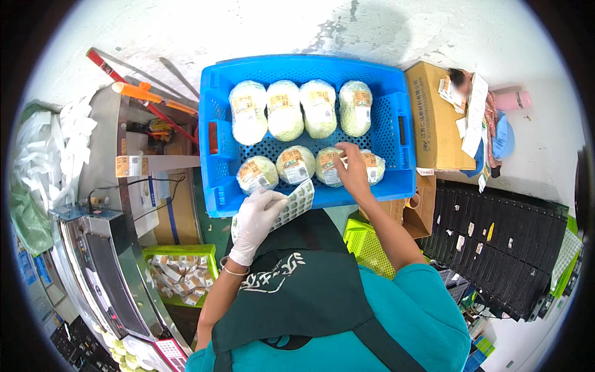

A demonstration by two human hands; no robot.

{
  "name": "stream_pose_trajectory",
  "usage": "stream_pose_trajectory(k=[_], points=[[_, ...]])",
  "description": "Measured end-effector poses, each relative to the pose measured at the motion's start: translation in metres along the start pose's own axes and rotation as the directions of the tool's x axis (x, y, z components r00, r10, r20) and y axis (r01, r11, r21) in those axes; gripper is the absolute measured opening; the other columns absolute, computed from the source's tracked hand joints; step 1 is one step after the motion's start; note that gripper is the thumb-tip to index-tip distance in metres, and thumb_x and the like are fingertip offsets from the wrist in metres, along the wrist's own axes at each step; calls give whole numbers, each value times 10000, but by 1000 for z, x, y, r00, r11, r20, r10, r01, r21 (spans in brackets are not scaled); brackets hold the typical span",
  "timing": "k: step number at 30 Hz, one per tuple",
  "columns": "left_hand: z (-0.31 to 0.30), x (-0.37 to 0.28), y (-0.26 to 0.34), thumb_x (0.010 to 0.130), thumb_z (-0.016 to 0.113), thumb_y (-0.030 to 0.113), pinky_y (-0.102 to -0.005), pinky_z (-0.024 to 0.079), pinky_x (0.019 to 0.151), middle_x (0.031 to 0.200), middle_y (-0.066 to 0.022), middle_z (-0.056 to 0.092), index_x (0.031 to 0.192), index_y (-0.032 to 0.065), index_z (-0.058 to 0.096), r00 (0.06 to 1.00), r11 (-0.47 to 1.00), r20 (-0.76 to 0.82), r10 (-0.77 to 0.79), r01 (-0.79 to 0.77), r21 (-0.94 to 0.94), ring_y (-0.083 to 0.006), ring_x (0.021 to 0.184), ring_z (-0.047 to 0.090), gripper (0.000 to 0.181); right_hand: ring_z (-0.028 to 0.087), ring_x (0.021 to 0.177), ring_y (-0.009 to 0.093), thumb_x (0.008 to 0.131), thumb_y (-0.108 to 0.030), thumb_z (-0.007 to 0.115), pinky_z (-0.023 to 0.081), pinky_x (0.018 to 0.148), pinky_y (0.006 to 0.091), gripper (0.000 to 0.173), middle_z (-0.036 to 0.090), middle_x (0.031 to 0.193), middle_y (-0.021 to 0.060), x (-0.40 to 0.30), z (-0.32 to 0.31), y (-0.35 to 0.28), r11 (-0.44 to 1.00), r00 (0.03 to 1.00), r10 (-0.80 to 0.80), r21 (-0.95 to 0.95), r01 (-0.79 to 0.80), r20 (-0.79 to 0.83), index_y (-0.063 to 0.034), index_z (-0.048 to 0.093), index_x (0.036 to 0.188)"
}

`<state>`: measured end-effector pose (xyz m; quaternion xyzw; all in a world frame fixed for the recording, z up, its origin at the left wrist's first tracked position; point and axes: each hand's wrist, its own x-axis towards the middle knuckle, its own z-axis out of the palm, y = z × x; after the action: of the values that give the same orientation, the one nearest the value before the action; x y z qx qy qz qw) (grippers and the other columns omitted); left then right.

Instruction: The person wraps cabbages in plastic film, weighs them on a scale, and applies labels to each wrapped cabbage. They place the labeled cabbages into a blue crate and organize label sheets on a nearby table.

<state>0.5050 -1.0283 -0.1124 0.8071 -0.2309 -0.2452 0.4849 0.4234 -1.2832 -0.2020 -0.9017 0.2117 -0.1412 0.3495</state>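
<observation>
In my left hand point(260, 216), which wears a white glove, is a sheet of small printed stickers point(300, 202), gripped by its left part at the front edge of a blue plastic crate point(304, 69). Wrapped cabbages point(249, 114) with orange-and-white labels lie in the crate in a back row and a front row. My bare right hand point(355, 172) reaches over the front row, its fingers apart and curled. It partly covers the rightmost front cabbage point(374, 169) and is beside another front cabbage point(327, 162). Whether the fingertips touch either one is unclear.
A cardboard box point(430, 121) stands right of the crate, with papers on it. Left are a labelling machine point(104, 274), a projecting label point(131, 166) and a green basket of labels point(183, 274). Black crates point(492, 242) are at the right. Red and orange poles point(139, 93) lean behind.
</observation>
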Motion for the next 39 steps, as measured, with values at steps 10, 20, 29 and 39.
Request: stream_pose_trajectory(k=[10,20,29,39], points=[[9,2,9,778,709,120,-312,432,628,740,-79,563,826,36,690,987,972,37,155,-159,171,-221,704,570,99,541,998,231,751,-168,723,396,852,378,267,632,992,26,-1,-53,-106,814,778,-567,38,580,272,-115,647,1002],[14,6,10,803,681,118,-310,441,634,736,-81,576,836,30,694,975,994,201,-93,102,-37,-215,695,580,95,558,1023,244,757,-103,661,414,868,378,95,616,999,44,-16,-54,-91,732,700,-679,134,668,220,-84,585,811],[7,8,2,814,682,131,-327,458,652,760,-104,603,833,28,689,994,997,110,-1,-8,83,-243,725,599,105,574,982,279,773,-183,704,437,885,390,166,648,1050,114,-31,-51,111,911,900,401,-24,-411,-169,-28,661,811],[9,-4,-9,818,663,159,-373,483,666,758,-108,622,789,50,672,999,995,18,28,-29,91,-288,733,607,113,563,1000,328,759,-178,624,472,823,435,188,630,1018,132,-8,-22,113,802,978,160,-560,-209,-136,-80,663,914]])
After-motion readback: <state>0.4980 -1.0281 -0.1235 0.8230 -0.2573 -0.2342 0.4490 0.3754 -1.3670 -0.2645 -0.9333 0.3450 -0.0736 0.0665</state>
